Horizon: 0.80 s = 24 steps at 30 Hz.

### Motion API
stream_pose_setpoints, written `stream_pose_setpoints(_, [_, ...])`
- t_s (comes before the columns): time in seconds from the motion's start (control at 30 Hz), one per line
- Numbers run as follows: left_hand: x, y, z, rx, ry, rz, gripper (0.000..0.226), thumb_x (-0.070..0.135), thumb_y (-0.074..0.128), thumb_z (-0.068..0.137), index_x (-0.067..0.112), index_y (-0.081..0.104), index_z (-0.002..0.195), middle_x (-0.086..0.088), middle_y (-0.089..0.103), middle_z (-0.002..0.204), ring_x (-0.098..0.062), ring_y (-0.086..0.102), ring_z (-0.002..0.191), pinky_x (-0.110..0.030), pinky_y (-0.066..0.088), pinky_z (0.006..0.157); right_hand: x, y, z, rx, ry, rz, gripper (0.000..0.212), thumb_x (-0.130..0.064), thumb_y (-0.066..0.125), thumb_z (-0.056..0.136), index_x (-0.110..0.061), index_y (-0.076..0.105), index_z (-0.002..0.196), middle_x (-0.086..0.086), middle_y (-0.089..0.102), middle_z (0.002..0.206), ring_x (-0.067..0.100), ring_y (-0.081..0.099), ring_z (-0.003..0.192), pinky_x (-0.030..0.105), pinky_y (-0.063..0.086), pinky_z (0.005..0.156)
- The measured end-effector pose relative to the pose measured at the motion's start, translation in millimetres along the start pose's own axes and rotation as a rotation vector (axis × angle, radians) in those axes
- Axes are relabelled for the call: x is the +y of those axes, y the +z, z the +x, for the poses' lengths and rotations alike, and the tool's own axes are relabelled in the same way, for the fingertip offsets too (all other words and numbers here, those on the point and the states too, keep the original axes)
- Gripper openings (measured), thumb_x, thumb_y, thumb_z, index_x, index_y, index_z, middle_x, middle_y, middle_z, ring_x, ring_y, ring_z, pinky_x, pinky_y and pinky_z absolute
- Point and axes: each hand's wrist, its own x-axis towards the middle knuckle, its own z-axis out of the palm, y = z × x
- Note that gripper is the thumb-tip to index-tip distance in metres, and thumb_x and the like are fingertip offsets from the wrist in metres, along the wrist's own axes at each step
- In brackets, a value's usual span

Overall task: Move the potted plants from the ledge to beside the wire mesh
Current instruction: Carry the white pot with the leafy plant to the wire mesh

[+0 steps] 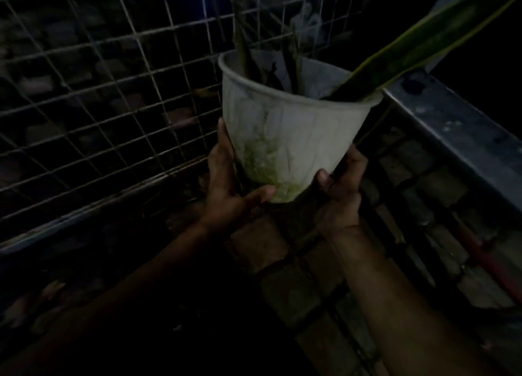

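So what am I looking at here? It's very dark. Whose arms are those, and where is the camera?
No machine here: a person wears one camera on the head, looking forward and down, so the two arms reaching in from the bottom are their own. The left hand and the right hand grip the lower part of a white pot, stained green near its base, from either side. Long green leaves rise out of it. Whether the pot rests on the ground or is lifted is hard to tell in this light. Behind and to the left stands a wire mesh; below is brick paving, and a metal ledge runs along the right.
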Motion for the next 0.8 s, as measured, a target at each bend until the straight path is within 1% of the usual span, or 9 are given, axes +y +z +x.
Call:
stream_pose_setpoints(0.07, [-14.3,-2.0,-2.4,-0.033,0.020,0.075,0.127,0.052,0.088,0.073,0.039,-0.002,0.161,0.011,0.010,0.169,-0.018,0.015,0.157,-0.056,0.033,0.119,14.0,-9.2,3.0,-0.023,0.007,-0.018,0.089,-0.001,0.069,0.071,0.004,0.024,0.147,0.017,0.048,0.145,0.021,0.052,0.128,0.039,0.052,0.098])
stream_pose_setpoints(0.17, [-22.6,-11.2,-2.3,-0.051,0.070,0.191,0.126,0.065,0.082,0.072,0.040,-0.005,0.161,0.033,0.010,0.161,0.002,0.015,0.153,-0.024,0.033,0.120,21.7,-16.6,6.6,-0.065,0.017,-0.057,0.083,0.004,0.066,0.072,0.005,0.026,0.145,0.003,0.055,0.131,0.001,0.063,0.111,0.021,0.055,0.083])
stream_pose_setpoints(0.23, [-24.8,-17.2,-6.6,-0.082,0.064,0.278,0.128,0.071,0.080,0.068,0.042,-0.005,0.160,0.035,0.009,0.159,-0.006,0.017,0.154,-0.034,0.035,0.120,22.3,-14.5,6.8,-0.085,0.053,-0.074,0.079,0.004,0.068,0.070,0.000,0.033,0.141,0.001,0.058,0.127,-0.002,0.065,0.106,0.020,0.055,0.080])
stream_pose_setpoints(0.33, [-28.0,-25.0,-17.3,-0.151,0.074,0.366,0.122,0.057,0.082,0.071,0.038,-0.003,0.158,0.000,0.012,0.170,-0.028,0.017,0.156,-0.054,0.037,0.117,30.6,-20.3,-0.1,-0.091,0.103,-0.108,0.074,0.001,0.070,0.069,-0.003,0.037,0.135,0.004,0.058,0.128,-0.001,0.064,0.106,0.021,0.055,0.079])
stream_pose_setpoints(0.4, [-32.1,-28.7,-26.4,-0.167,0.138,0.500,0.087,0.046,0.073,0.085,0.040,0.023,0.156,-0.002,0.039,0.161,-0.028,0.030,0.153,-0.039,0.052,0.105,35.7,-24.5,-7.7,-0.097,0.112,-0.135,0.063,-0.001,0.069,0.070,-0.006,0.039,0.126,0.006,0.057,0.123,0.005,0.063,0.105,0.020,0.055,0.077])
stream_pose_setpoints(0.47, [-29.5,-25.7,-36.8,-0.085,0.060,0.467,0.049,0.032,0.062,0.101,0.060,0.046,0.138,0.025,0.058,0.142,-0.015,0.042,0.146,-0.021,0.057,0.092,36.9,-26.1,-13.4,-0.074,0.099,-0.158,0.051,-0.004,0.067,0.072,-0.014,0.043,0.116,0.006,0.058,0.117,0.010,0.060,0.102,0.020,0.053,0.078])
stream_pose_setpoints(0.63, [-13.4,-15.7,-57.2,-0.059,0.054,0.337,0.120,0.028,0.083,0.074,0.001,0.001,0.159,-0.012,-0.002,0.170,-0.035,0.009,0.157,-0.063,0.025,0.121,21.5,-16.4,-12.5,-0.099,0.100,-0.058,0.047,-0.007,0.057,0.083,0.004,0.039,0.126,0.007,0.059,0.119,-0.004,0.065,0.098,0.018,0.054,0.082])
stream_pose_setpoints(0.7, [-11.4,-15.3,-56.7,-0.047,-0.030,0.209,0.121,0.027,0.084,0.072,-0.006,0.002,0.156,-0.014,-0.001,0.168,-0.037,0.009,0.156,-0.063,0.024,0.121,16.7,-7.1,-9.3,-0.145,0.100,-0.030,0.048,-0.009,0.052,0.088,0.010,0.038,0.130,0.011,0.056,0.126,-0.012,0.064,0.099,0.011,0.051,0.084])
stream_pose_setpoints(0.8, [0.0,-16.4,-57.5,-0.017,-0.025,0.071,0.139,0.068,0.077,0.069,-0.012,0.003,0.154,-0.006,0.002,0.164,-0.036,0.013,0.155,-0.050,0.030,0.122,7.1,2.7,-13.9,-0.081,0.123,-0.032,0.056,-0.033,0.064,0.085,-0.006,0.041,0.128,0.001,0.057,0.127,0.003,0.060,0.115,0.023,0.052,0.097])
